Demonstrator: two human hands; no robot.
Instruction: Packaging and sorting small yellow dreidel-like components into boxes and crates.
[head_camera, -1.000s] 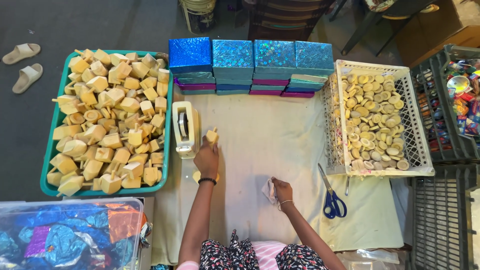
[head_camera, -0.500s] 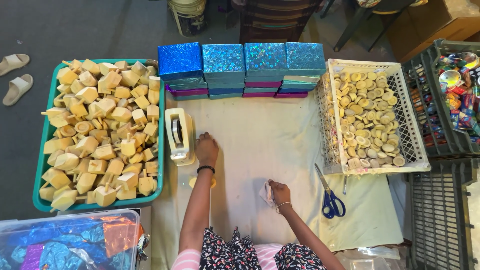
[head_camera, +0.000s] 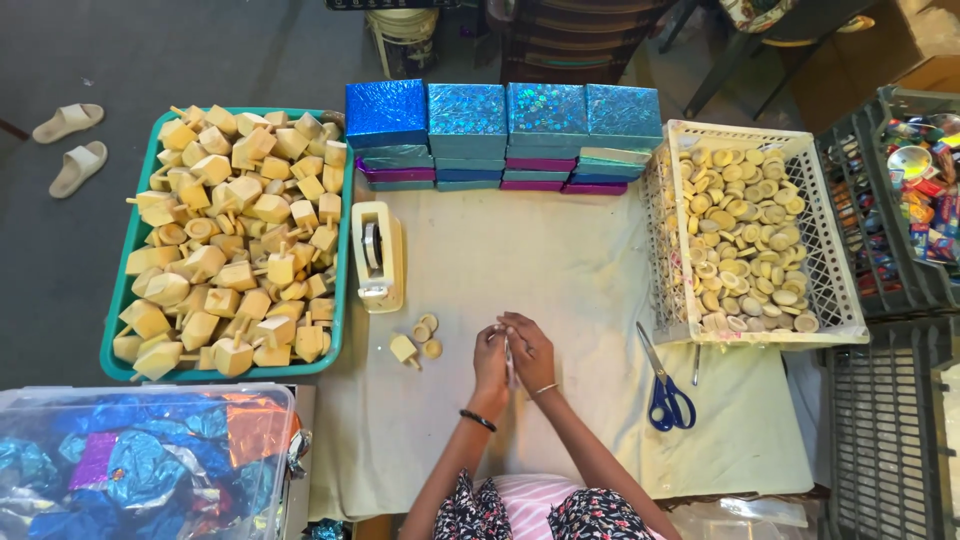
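Observation:
My left hand (head_camera: 489, 362) and my right hand (head_camera: 530, 350) meet over the cream cloth (head_camera: 520, 260), both pinching a small whitish piece between the fingers; what it is cannot be made out. Just left of my hands lies a wooden spinning top (head_camera: 404, 350) with three small wooden discs (head_camera: 427, 332) beside it. A cream tape dispenser (head_camera: 377, 255) stands further left. A teal tray (head_camera: 115, 330) heaped with wooden tops sits at the left.
Stacks of glittery blue boxes (head_camera: 500, 115) line the far edge. A white basket (head_camera: 750, 135) of wooden discs stands at the right, blue-handled scissors (head_camera: 662, 385) beside it. A clear bin of foil (head_camera: 140, 465) is near left. Dark crates stand at right.
My left hand drew back from the tape dispenser, leaving a wooden top and discs on the cloth, and joined my right hand at the centre. The view shifted slightly.

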